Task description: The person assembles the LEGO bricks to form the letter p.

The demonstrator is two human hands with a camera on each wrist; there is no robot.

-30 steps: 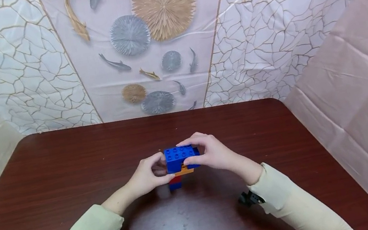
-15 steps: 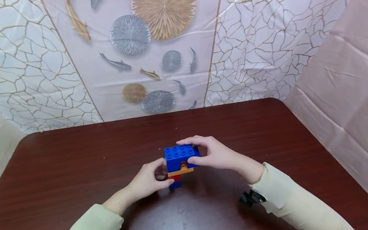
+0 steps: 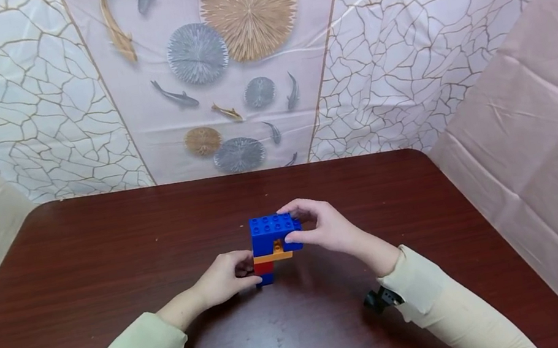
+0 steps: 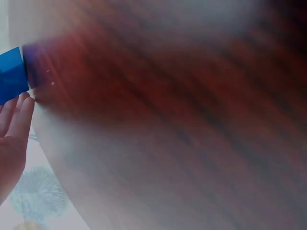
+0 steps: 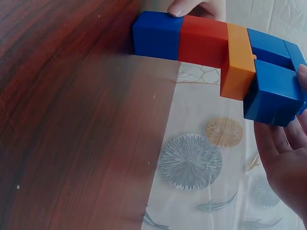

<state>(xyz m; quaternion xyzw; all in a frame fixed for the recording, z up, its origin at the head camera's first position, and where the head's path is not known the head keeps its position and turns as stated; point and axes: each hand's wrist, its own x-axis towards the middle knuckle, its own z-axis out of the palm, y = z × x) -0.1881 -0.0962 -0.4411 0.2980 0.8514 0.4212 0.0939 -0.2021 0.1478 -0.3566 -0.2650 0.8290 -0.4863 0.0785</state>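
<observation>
A stack of toy building bricks (image 3: 268,242) stands upright near the middle of the table, with a blue brick (image 5: 156,35) at its foot. A red brick (image 5: 202,40) sits on that, then a flat orange brick (image 5: 237,64). Blue bricks (image 5: 273,91) make up the top and overhang to the right; studs show on the uppermost. My left hand (image 3: 223,279) pinches the bottom blue brick between thumb and fingers. My right hand (image 3: 326,226) grips the right end of the upper blue bricks, thumb in front and fingers behind.
The dark brown table (image 3: 154,227) has rounded far corners. Patterned cloth (image 3: 222,103) hangs behind it, with plain cloth (image 3: 544,121) on the right side. A black wrist camera (image 3: 382,299) sits under the right sleeve.
My left hand has slid down the stack from the orange brick to the bottom blue one, uncovering more red. My right hand's grip has shifted slightly right on the upper blue bricks.
</observation>
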